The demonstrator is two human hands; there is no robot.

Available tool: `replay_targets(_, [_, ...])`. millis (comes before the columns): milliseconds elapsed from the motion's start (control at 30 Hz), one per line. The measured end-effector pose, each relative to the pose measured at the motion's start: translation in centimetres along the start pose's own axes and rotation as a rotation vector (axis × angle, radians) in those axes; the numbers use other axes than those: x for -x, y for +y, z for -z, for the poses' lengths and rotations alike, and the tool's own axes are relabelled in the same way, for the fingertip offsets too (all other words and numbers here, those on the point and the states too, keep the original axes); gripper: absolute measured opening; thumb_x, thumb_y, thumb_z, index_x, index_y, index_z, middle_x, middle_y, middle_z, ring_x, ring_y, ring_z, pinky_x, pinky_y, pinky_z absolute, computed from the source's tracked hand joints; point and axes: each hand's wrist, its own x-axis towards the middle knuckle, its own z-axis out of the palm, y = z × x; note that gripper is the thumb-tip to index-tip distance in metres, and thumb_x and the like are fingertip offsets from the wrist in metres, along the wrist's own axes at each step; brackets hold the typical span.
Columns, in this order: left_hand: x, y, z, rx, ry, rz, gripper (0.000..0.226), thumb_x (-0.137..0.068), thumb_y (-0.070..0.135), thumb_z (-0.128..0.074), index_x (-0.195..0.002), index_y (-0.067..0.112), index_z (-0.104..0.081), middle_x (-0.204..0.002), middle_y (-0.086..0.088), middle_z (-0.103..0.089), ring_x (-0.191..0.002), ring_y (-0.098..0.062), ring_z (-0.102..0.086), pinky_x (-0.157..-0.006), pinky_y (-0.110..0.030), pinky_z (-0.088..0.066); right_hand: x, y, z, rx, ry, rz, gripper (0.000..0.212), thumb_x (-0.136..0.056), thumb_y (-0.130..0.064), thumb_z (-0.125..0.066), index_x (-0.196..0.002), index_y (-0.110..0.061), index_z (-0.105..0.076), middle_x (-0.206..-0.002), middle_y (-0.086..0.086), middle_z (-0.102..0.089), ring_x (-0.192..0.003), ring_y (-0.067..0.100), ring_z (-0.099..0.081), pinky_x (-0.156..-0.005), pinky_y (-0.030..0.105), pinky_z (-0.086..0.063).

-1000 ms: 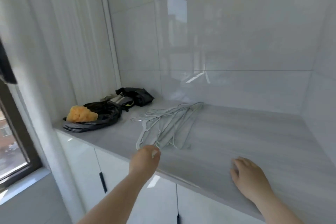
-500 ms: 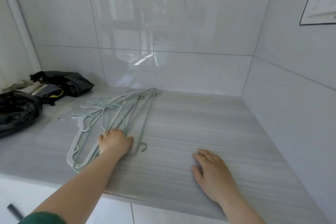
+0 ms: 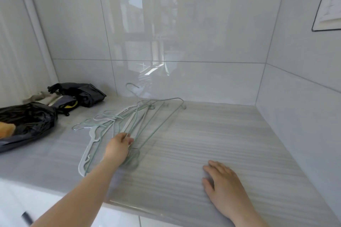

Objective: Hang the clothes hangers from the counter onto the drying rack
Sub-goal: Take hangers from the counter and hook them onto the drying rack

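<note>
From the head view, the person leans over the pale grey striped surface (image 3: 212, 140), and the tangle of thin pale green wire clothes hangers (image 3: 137, 114) lies on its left half, near the tiled back wall. A flat white plastic hanger (image 3: 129, 120) is mixed in with them.

The left hand (image 3: 118, 146) is on the near end of the bundle. Its grip is clenched round several of the wires, fingers curled over them. The right hand (image 3: 224, 180) lies flat on the bare surface well to the right, its grip released and holding nothing; I take it to be bracing.

Half a second ago the hangers lay flat under that left hand. Now the far end of the bundle is tipped up, and one raised hook (image 3: 132, 85) stands clear against the wall tile. So the lift seems to have begun, though most of the wires are touching the surface.

They look badly interlocked, so I would expect some to drag or drop off as the bunch comes away. The drying rack is nowhere in sight from here.

Off to the left sit a crumpled black plastic bag (image 3: 27, 121) and a dark fabric pouch (image 3: 81, 94), apart from the hangers.
</note>
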Motion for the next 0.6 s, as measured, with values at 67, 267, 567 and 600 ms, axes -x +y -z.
replay_targets(67, [1.0, 0.5, 0.6, 0.169, -0.047, -0.017, 0.029, -0.096, 0.006, -0.035, -0.119, -0.006, -0.049, -0.094, -0.011, -0.063, -0.078, -0.024, -0.059, -0.054, -0.013, -0.043, 0.0, 0.1, -0.2, 0.010, -0.036, 0.006, 0.041, -0.060, -0.041, -0.033, -0.060, -0.026, -0.072, -0.073, -0.009, -0.073, -0.066, 0.006, -0.071, -0.052, 0.022, -0.054])
replay_targets(267, [5.1, 2.9, 3.6, 0.137, -0.049, -0.151, 0.021, -0.096, 0.006, -0.037, -0.113, 0.013, -0.046, -0.080, 0.006, -0.063, -0.039, 0.001, -0.060, -0.042, -0.005, -0.036, 0.2, 0.6, 0.2, -0.044, -0.048, 0.076, 0.039, -0.061, -0.042, -0.035, -0.053, -0.024, -0.068, -0.059, -0.006, -0.069, -0.054, 0.007, -0.068, -0.047, 0.020, -0.051])
replay_targets(567, [18.1, 4.0, 10.6, -0.052, 0.182, -0.146, 0.020, -0.094, 0.005, -0.043, -0.101, 0.022, -0.052, -0.043, 0.010, -0.060, -0.029, -0.004, -0.049, -0.039, -0.009, -0.036, -1.1, -2.3, 4.3, -0.348, 0.162, 0.240, 0.038, -0.069, -0.030, -0.041, -0.098, -0.010, -0.052, -0.084, 0.012, -0.070, -0.077, 0.024, -0.066, -0.061, 0.029, -0.052])
replay_targets(600, [19.8, 3.8, 11.1, -0.077, 0.205, -0.130, 0.022, -0.094, 0.007, -0.043, -0.098, 0.026, -0.052, -0.042, 0.009, -0.059, -0.029, -0.004, -0.048, -0.039, -0.010, -0.037, -1.7, -3.7, 5.5, -0.410, 0.237, 0.288, 0.038, -0.071, -0.025, -0.049, -0.104, -0.006, -0.051, -0.092, 0.019, -0.069, -0.088, 0.026, -0.062, -0.071, 0.031, -0.050])
